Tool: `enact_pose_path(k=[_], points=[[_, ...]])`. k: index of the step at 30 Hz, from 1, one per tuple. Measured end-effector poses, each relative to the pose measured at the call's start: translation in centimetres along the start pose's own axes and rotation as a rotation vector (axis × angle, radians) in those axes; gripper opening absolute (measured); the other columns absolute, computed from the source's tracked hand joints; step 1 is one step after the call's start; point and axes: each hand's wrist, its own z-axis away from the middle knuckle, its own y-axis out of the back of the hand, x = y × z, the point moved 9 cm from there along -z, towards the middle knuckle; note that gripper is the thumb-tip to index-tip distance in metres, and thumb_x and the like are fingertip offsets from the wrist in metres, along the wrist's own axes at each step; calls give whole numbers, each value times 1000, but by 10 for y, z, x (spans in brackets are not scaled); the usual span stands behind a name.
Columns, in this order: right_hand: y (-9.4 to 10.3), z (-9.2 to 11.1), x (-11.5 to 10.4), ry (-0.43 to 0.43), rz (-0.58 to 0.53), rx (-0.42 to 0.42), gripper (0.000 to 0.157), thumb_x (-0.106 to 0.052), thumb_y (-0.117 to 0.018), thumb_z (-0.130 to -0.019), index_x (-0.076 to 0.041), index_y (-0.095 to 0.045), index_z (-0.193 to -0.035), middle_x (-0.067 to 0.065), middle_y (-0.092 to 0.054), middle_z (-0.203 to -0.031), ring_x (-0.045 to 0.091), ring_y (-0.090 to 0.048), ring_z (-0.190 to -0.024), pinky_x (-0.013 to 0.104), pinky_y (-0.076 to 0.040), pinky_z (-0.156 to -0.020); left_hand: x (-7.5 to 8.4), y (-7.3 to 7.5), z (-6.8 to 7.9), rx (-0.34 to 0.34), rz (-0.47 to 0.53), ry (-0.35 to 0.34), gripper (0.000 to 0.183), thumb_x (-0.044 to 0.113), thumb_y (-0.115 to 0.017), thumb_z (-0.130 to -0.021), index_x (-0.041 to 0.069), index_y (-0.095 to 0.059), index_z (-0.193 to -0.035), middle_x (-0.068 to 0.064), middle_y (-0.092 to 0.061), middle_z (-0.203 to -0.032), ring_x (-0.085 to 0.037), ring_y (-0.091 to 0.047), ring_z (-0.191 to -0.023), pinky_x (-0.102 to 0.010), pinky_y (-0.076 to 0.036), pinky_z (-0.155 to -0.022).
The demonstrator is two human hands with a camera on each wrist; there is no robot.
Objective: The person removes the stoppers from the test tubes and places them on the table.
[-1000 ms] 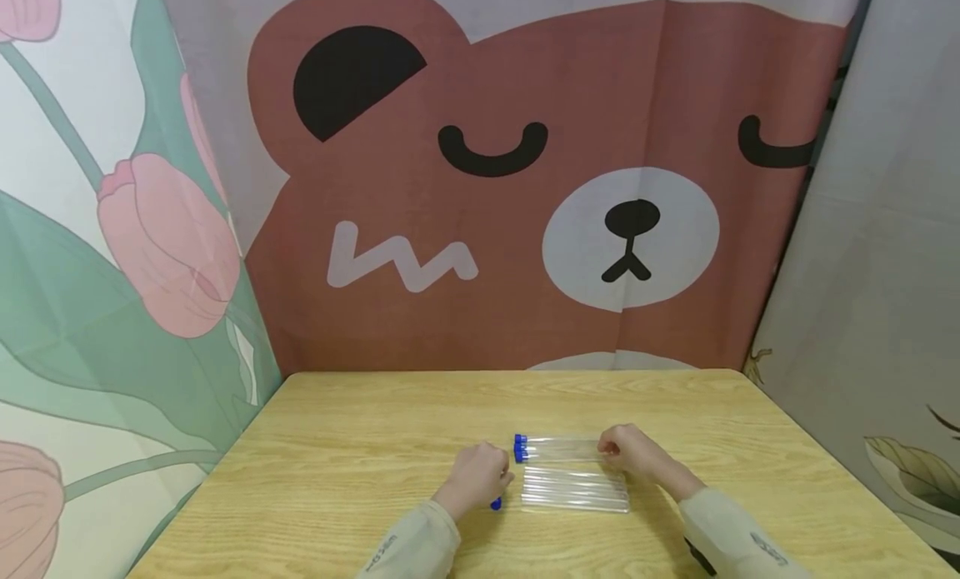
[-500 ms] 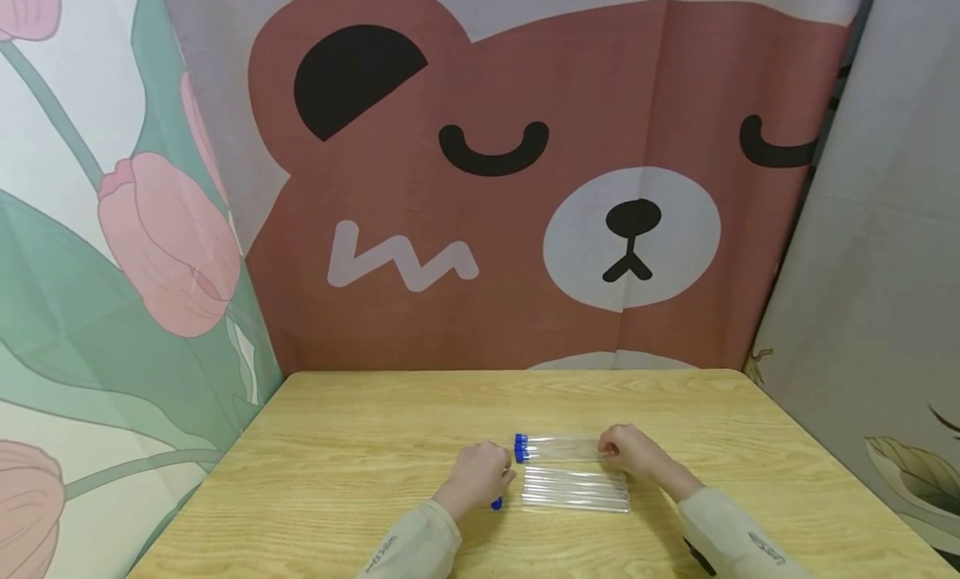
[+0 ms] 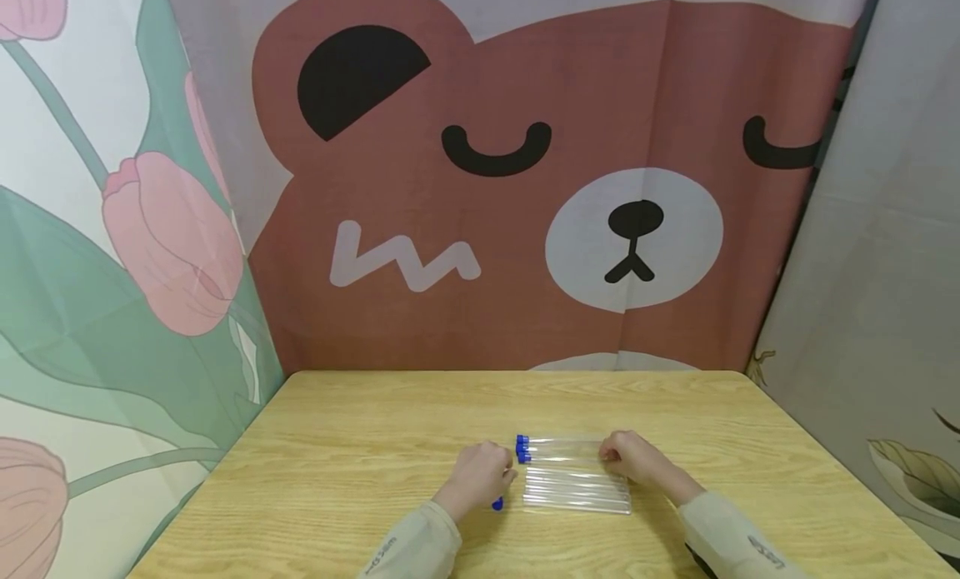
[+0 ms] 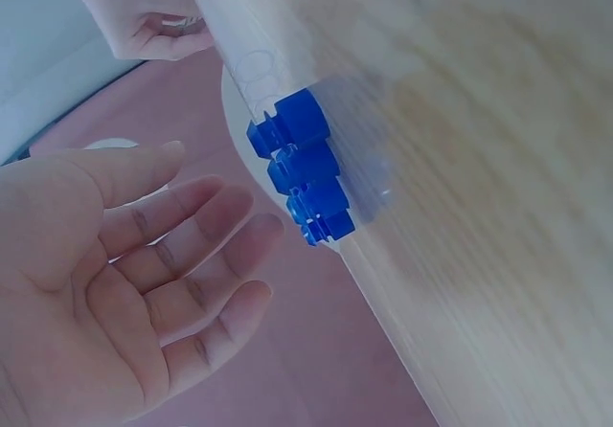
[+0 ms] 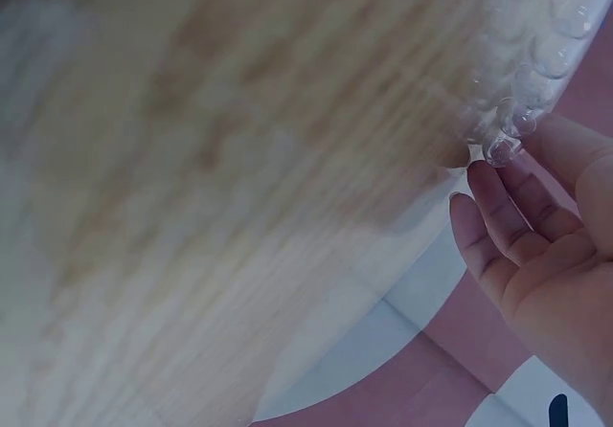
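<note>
In the head view, several clear test tubes with blue caps (image 3: 522, 449) lie side by side. My right hand (image 3: 628, 456) pinches the rounded end of the nearest capped tube. In the right wrist view, thumb and fingertips meet at that test tube's end (image 5: 501, 149), other round ends beside it. Closer to me lies a row of uncapped clear tubes (image 3: 577, 489). My left hand (image 4: 134, 283) hovers with relaxed, slightly bent fingers and holds nothing. Near its fingertips, several blue caps (image 4: 306, 164) line up in the left wrist view; one blue cap (image 3: 497, 503) shows below the hand in the head view.
The wood-grain table (image 3: 360, 429) has rounded far corners. A brown bear-print curtain (image 3: 405, 329) hangs along its back edge. Tulip-print cloth (image 3: 172, 246) hangs at the left, pale cloth (image 3: 885, 254) at the right.
My right hand has moved a little closer to me. The nearest capped tube has slid slightly right, out of line with the others. My left hand has stayed in place.
</note>
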Motion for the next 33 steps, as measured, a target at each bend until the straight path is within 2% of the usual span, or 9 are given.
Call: enact_pose_path(k=[9,14,20,26,33], points=[[-1,1,-2,21,3,1,32,15,-63,-66,-6,-41,-56,-10,-26,-56,2,-26,-54,19,-24,-48,1,-1,1,5,-4,-11,15,24,-68,-78,13,-65,-68,7,-58,-60,-2,-45,-49,-14,-34,-42],[-1,2,-1,-7,-13,-4,23,10,-65,-72,-7,-52,-62,-7,-40,-58,2,-32,-55,20,-30,-48,1,-1,1,-3,1,-1,16,24,-67,-78,13,-65,-67,7,-57,-60,-2,-45,-49,-15,-33,-42],[-1,2,0,-41,-41,7,8,7,-64,-75,1,-60,-79,0,-57,-70,8,-50,-62,24,-43,-53,0,0,2,-7,17,9,18,24,-67,-79,12,-64,-66,7,-56,-58,-2,-43,-48,-15,-32,-41],[2,2,-4,-78,-69,23,9,6,-63,-77,4,-59,-84,7,-60,-75,16,-56,-68,26,-47,-58,-2,-1,1,0,47,17,22,22,-65,-81,13,-60,-61,8,-52,-56,-2,-40,-46,-15,-30,-39],[7,4,-11,-55,-93,43,8,6,-62,-78,5,-57,-85,8,-59,-75,19,-57,-68,25,-48,-58,-5,-2,1,-5,86,23,29,20,-63,-83,14,-54,-56,10,-44,-52,-1,-35,-43,-15,-27,-37]])
